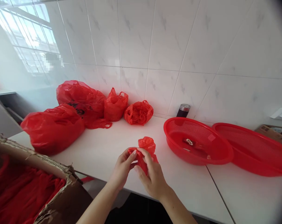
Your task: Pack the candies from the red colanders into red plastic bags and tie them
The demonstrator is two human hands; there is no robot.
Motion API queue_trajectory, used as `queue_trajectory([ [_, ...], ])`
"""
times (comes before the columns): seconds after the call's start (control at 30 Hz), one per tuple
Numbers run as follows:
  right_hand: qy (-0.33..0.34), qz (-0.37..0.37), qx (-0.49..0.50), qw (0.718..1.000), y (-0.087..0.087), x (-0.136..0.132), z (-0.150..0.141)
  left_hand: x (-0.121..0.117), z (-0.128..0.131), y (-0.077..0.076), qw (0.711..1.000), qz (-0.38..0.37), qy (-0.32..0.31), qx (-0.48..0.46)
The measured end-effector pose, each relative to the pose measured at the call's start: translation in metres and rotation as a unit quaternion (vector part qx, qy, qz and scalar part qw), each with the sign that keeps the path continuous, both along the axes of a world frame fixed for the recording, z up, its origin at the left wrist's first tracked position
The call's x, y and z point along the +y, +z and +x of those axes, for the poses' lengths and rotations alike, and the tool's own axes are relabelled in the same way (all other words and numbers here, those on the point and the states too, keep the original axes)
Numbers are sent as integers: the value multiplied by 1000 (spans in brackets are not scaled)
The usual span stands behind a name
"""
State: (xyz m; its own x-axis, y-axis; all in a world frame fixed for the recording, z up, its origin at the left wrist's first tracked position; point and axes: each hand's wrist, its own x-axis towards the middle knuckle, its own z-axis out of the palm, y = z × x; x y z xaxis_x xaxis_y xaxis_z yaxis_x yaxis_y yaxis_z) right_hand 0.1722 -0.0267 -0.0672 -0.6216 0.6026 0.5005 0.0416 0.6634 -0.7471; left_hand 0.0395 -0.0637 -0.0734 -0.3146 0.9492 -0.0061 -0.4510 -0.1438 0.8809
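Left hand (121, 168) and right hand (154, 181) pinching a crumpled red plastic bag (147, 144) near the white table (103, 146) edge, decent gap before that red perforated basket (178, 147).

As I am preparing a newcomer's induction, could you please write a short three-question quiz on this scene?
1. What are the left hand and right hand holding?
2. True or false: the dark flask is partly hidden by the red basket nearer the hands.
3. Where is the cardboard box? (a) at the person's left; (b) against the tiled wall; (c) between the hands

Key: 1: crumpled red plastic; 2: true; 3: a
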Motion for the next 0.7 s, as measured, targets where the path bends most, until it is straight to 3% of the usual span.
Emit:
queue_trajectory([
  [0.1,-27,31,-46,998,-18,0,6,1,-10,-16,999,-26,-2,-45],
  [0.2,-123,18,-64,990,-37,10,12,2,-19,-29,996,-48,1,-79],
  [0.33,-199,-118,-12,973,-49,28,25,1,-28,-42,990,-64,5,-126],
  [0.43,-214,-211,40,953,-50,39,40,-3,-37,-47,987,-70,0,-143],
  [0.57,-247,-288,103,919,-47,48,69,-6,-54,-42,988,-71,33,-137],
  [0.7,-264,-319,131,901,-25,29,105,-4,-59,-29,992,-68,45,-100],
])
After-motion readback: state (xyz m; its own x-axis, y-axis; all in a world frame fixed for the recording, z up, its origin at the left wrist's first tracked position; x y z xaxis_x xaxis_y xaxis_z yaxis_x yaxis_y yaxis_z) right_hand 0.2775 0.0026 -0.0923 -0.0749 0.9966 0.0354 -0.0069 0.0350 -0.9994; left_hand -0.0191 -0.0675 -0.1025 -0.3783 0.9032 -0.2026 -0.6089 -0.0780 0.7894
